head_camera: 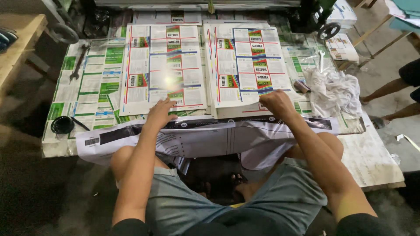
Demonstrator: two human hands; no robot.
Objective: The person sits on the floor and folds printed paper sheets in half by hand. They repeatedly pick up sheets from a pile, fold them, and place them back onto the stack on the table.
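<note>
Two stacks of glossy printed sheets lie side by side on a low work table point(372, 161). My left hand point(159, 112) rests flat, fingers spread, on the near edge of the left stack point(164, 65). My right hand point(276, 102) is curled at the near edge of the right stack point(247, 61), pinching the corner of the top sheet. A large grey and white printed sheet point(205, 137) drapes over the table's front edge onto my knees.
A wrench point(79, 62) and a black round lid point(62, 125) lie on green printed sheets at the left. A crumpled white rag point(332, 91) sits at the right. Another person's legs point(393, 94) stand at the far right. A machine with a handwheel point(329, 30) is behind.
</note>
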